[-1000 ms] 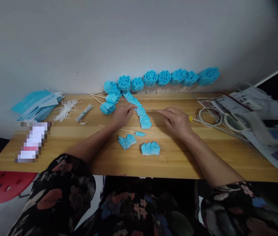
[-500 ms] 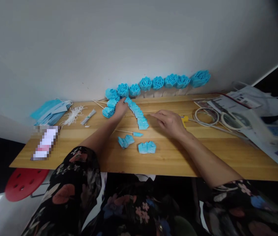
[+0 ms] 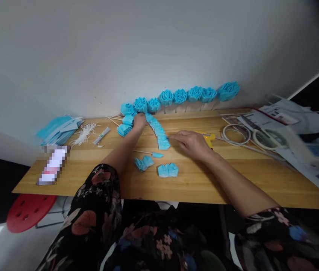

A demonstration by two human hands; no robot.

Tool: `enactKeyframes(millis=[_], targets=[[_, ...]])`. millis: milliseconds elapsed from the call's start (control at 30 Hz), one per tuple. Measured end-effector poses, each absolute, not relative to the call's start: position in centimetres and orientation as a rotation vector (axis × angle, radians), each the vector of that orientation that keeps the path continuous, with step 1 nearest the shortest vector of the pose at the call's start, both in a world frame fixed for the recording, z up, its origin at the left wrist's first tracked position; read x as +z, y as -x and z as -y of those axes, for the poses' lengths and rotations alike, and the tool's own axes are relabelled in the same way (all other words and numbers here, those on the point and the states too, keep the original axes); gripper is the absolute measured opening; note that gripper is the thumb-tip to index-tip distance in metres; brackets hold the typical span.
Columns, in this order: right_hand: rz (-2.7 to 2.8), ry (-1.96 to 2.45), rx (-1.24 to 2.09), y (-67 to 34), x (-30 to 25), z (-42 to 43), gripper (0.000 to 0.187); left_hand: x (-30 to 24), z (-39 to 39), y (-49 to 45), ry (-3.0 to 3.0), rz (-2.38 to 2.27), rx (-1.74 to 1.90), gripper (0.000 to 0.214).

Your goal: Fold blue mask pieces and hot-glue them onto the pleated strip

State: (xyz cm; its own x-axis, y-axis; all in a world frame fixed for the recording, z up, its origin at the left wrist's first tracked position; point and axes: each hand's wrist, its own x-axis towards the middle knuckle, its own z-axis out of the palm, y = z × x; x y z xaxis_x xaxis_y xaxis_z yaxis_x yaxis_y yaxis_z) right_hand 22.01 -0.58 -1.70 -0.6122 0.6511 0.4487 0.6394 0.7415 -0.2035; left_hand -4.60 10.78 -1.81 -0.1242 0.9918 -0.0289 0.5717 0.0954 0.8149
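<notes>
The left hand (image 3: 139, 121) reaches to the back of the tabletop (image 3: 193, 184), its grip curled over the far end of a chain of folded blue petals (image 3: 157, 131), just beside a heap of blue rosettes (image 3: 125, 125); whether it pinches anything I cannot tell from here. The right hand (image 3: 192, 143) lies flat with a wide, empty grip, fingertips just short of the chain's near end. A yellow glue gun (image 3: 209, 137) sits just behind that hand and a blue-tipped skewer (image 3: 148, 152) lies nearer the front edge.
</notes>
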Motion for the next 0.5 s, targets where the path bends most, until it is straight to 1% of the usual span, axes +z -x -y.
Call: enactKeyframes(millis=[133,267,400,500], targets=[[2.439,0.968,0.050,-22.0,-1.8,0.5,0.035,-1.5,-9.3,4.2,-1.375,-1.826,0.954,0.032],[2.444,0.968,0.030,-22.1,-1.9,0.4,0.036,-0.2,-5.9,3.9,-1.316,-1.767,0.967,0.045],[2.447,0.977,0.038,-22.2,-2.0,0.3,0.037,2.3,-2.8,4.0,-1.330,-1.583,1.022,0.055],[2.450,0.977,0.046,-22.2,-1.9,0.3,0.036,4.8,-2.5,4.2,-1.415,-1.481,1.128,0.055]])
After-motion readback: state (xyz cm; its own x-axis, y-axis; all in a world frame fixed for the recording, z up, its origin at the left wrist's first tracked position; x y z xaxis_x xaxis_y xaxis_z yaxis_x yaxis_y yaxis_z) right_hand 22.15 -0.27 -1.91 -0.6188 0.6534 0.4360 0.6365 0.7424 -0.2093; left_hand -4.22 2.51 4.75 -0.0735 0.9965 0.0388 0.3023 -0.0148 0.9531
